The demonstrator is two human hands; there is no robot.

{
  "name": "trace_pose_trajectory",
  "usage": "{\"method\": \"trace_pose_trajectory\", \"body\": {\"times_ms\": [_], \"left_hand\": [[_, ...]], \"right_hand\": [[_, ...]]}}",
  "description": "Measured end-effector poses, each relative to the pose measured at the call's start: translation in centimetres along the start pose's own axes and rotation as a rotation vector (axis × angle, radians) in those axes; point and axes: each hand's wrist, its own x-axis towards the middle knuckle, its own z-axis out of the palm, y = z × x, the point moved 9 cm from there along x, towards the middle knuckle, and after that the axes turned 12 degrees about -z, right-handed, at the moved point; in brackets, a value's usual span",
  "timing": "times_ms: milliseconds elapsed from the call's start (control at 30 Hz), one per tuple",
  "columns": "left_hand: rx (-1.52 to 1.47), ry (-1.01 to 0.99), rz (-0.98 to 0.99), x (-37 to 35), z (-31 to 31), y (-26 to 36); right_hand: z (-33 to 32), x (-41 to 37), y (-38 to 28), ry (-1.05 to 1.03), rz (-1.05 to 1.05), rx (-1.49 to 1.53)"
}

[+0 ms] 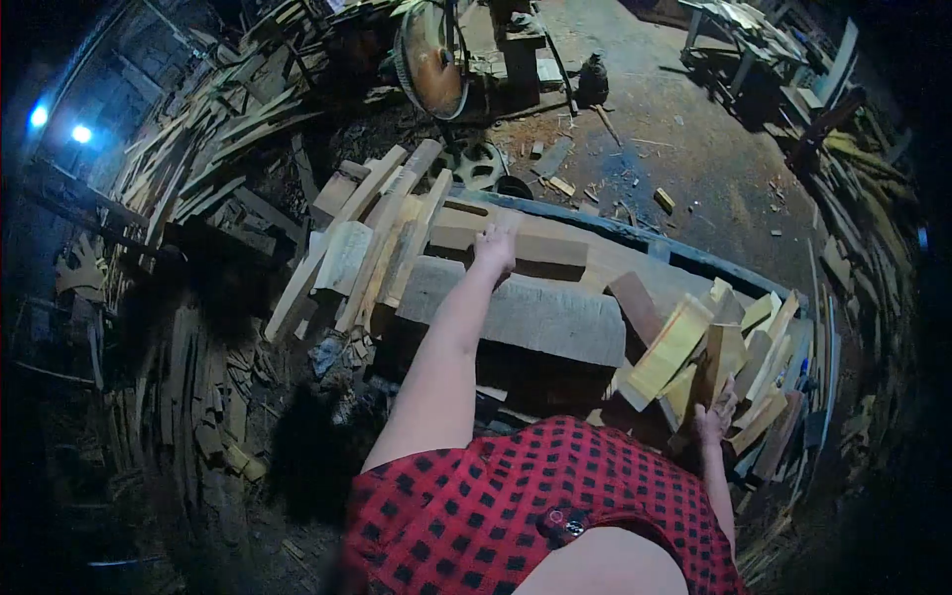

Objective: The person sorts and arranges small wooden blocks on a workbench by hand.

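Touching a brown block [721,359] at the near right, the right hand [716,416] is spreading its fingers, its hold unclear. Beyond the thick grey beam [535,315], farther left, the left hand [496,248] is curling over a long brown bar [555,254], though whether it is gripping cannot be told.

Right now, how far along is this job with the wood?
Possibly midway, though nothing confirms finished work. The left pile looks gathered, perhaps already sorted. The left hand is at a long brown block; the right hand touches a piece in the right heap. That heap, jumbled at mixed angles, may be what's left.
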Motion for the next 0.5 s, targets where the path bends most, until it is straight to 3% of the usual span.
{"method": "trace_pose_trajectory", "body": {"times_ms": [33,200,267,367,433,500], "left_hand": [[0.118,-0.049,-0.001,0.1,0.8,-0.1],[0.112,-0.107,0.033,-0.2,-1.3,0.7],[0.086,-0.127,0.068,-0.7,-2.6,0.9],[0.123,-0.103,0.149,-1.2,-3.2,1.0],[0.109,0.09,0.268,-1.5,-3.9,1.3],[0.12,0.049,0.276,-1.2,-3.2,0.7]], "right_hand": [[0.4,0.2,0.5,0.006,-0.014,-0.008],[0.7,0.5,1.3,0.027,-0.101,-0.023],[0.9,0.4,1.8,-0.009,-0.039,-0.039],[0.7,0.5,1.7,-0.018,-0.039,-0.049],[0.5,0.5,0.9,0.003,-0.096,-0.05],[0.4,0.5,0.8,0.018,-0.101,-0.029]]}}
